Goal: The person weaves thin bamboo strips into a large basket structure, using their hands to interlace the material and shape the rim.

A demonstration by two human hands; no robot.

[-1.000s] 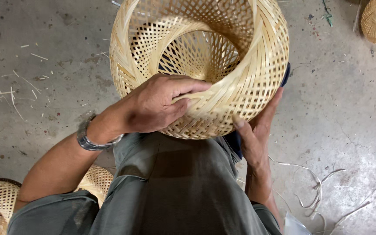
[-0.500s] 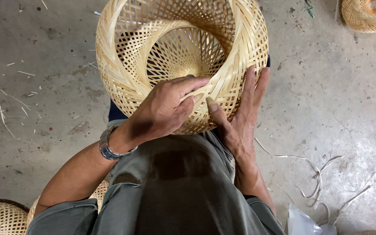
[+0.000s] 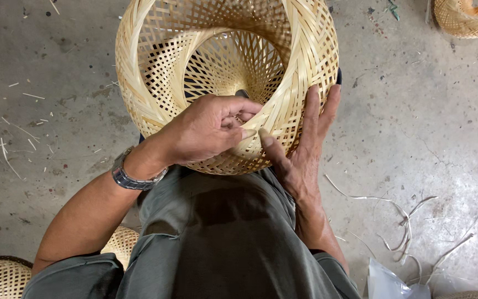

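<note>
the woven bamboo basket [image 3: 225, 72] rests on the person's lap, mouth up. the left hand [image 3: 208, 130] pinches its near rim, fingers curled; the right hand [image 3: 302, 147] lies flat and open against its 4 o'clock side. bamboo strips [image 3: 399, 216] litter the concrete floor [image 3: 443, 122].

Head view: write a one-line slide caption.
Left hand grips the rim of a woven bamboo basket while the right hand braces its side above a concrete floor.

The left hand [image 3: 208, 128] is curled, fingertips pinched against its thumb, wrist bent, forearm angling down toward the lower left. The right hand [image 3: 301, 149] lies flat, fingers pointing up, thumb stretched toward the left one.
</note>
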